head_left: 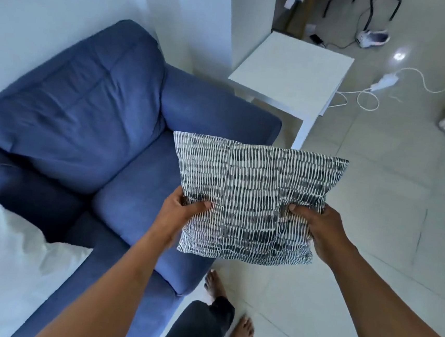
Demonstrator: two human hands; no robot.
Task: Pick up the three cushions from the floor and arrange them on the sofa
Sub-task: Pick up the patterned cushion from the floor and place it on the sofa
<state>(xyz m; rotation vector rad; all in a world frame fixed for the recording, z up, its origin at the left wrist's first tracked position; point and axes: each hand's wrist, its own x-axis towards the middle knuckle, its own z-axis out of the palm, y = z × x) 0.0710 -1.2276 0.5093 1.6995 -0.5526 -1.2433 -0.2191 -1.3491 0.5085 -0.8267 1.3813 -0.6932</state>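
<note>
Two hands hold one patterned cushion (253, 198) up in the air, just right of centre in the view. That cushion is white with rows of short dark dashes, and it hangs over the front right corner of the blue sofa (90, 117) and the pale tiled floor (373, 223). At its 8 o'clock edge the left hand (185, 208) pinches the fabric, thumb on the facing side and fingers behind. At its 4 o'clock edge the right hand (316, 223) grips the same way, thumb pressed into the cover. Both hands bunch the cloth where they close on it.

Toward 8 o'clock in the view, a white cushion (8, 264) lies on the sofa seat. A white side table (293, 72) stands at 1 o'clock, just beside the sofa arm. White cables (366, 98) trail on the floor at 2 o'clock. Bare feet (241, 333) stand on the tiles at 6 o'clock.
</note>
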